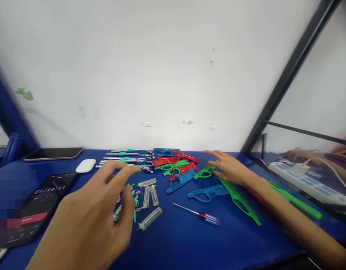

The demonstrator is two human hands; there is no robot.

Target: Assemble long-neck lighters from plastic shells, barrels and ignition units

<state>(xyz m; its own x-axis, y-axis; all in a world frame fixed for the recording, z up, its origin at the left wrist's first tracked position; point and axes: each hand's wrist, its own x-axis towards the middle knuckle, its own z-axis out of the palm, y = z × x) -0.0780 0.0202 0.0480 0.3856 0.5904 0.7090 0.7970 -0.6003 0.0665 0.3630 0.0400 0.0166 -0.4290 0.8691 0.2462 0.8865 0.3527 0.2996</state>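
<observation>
My left hand (94,210) hovers in the foreground, thumb and fingers apart, holding nothing. Just beyond it lie several transparent plastic fuel tanks (150,218) and small green and metal parts (137,198), some hidden behind my thumb. My right hand (227,167) reaches to the right side, fingers spread over a green plastic lighter handle shell (205,171); its fingertips are at the shell, contact unclear. A blue handle shell (208,193) and a long green shell (241,204) lie below that hand. Farther back are several red, blue and green shells (182,179).
A screwdriver (205,216) lies at front centre. Metal rods with wires (125,159) line the back. At left are a phone showing a timer (46,202), another phone (53,153) and a white case (86,165). Beyond the right frame post (288,75), a power strip (313,183) and another person's hand (299,154) show.
</observation>
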